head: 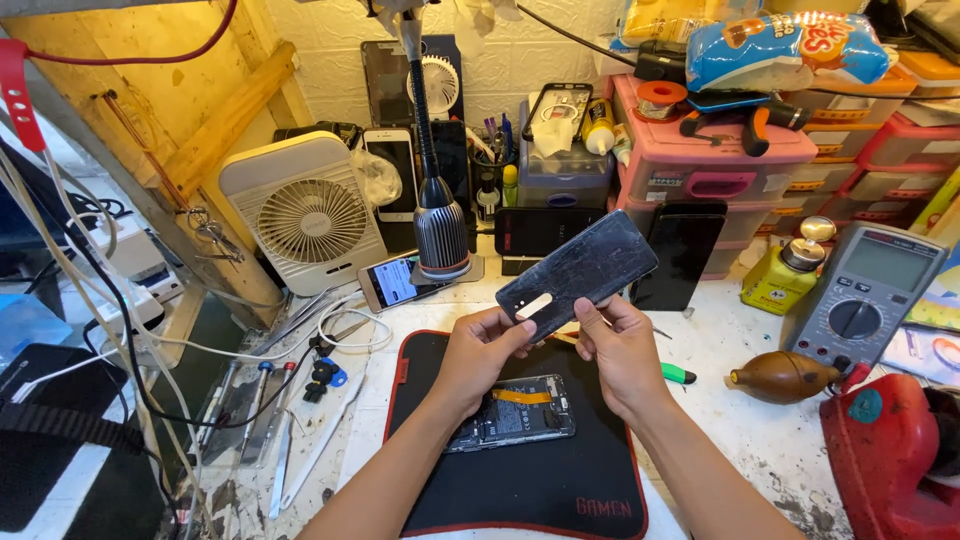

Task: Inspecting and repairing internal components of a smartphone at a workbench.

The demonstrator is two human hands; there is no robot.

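Both hands, left hand and right hand, apparently grip back cover above opened phone

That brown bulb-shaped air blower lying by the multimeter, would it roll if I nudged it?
The brown air blower lies on its side with a round belly, so it would probably roll. Its tapered nozzle would likely curve it around. It looks like soft rubber, probably light.

Open mat foreground; lamp, fan, drawers wall off the back.
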